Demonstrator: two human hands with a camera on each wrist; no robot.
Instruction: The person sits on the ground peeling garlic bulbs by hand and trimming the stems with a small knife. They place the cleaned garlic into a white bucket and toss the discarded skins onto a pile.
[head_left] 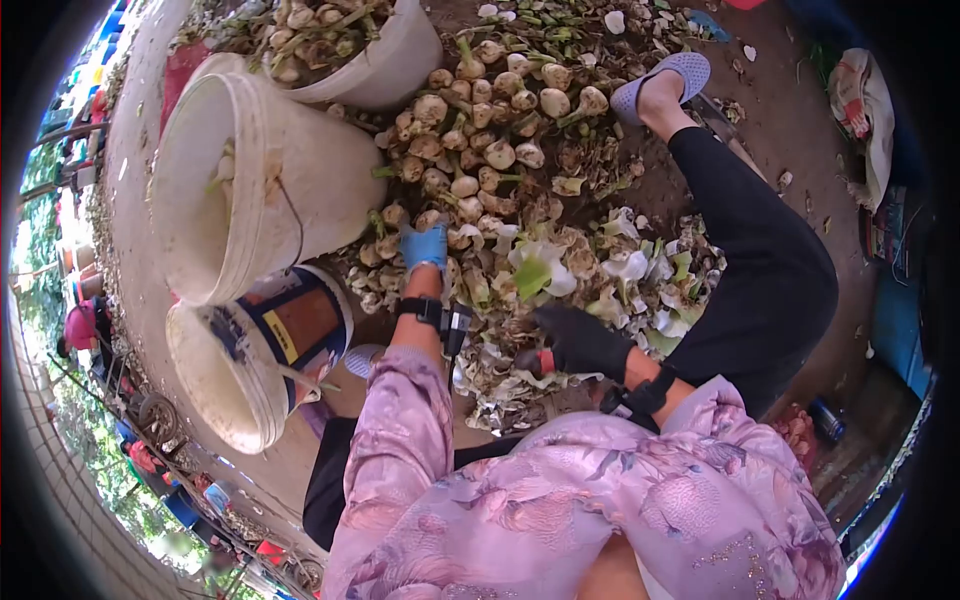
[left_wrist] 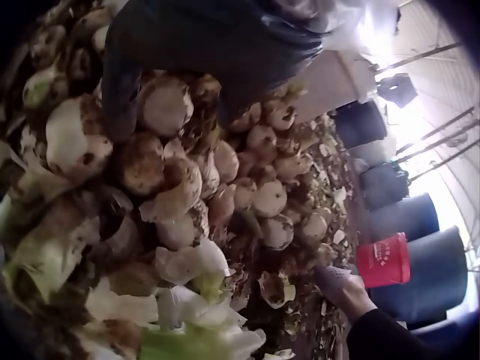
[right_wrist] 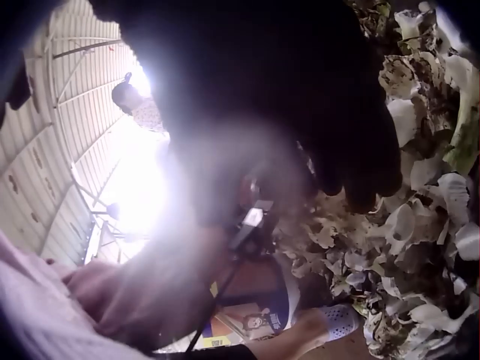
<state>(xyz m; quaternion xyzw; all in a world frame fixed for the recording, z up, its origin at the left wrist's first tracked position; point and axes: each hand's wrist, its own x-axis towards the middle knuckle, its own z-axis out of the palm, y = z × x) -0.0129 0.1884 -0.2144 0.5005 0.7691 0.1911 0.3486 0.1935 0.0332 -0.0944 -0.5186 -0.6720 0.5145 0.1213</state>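
Note:
My left hand, in a blue glove, reaches down to the near edge of a heap of round, dirty white bulbs that look like onions or garlic. In the left wrist view its fingers stand apart on either side of one pale bulb, with gaps beside it. My right hand, black-gloved, is over the loose peels. Its fingers curl round a small red-handled tool; a shiny metal part shows in the right wrist view, the rest hidden by dark glove and glare.
A large white bucket lies tipped at the left, with a smaller paint bucket below it. Behind stands a tub heaped with bulbs. My bent right leg borders the heap. A red bucket stands beyond my foot.

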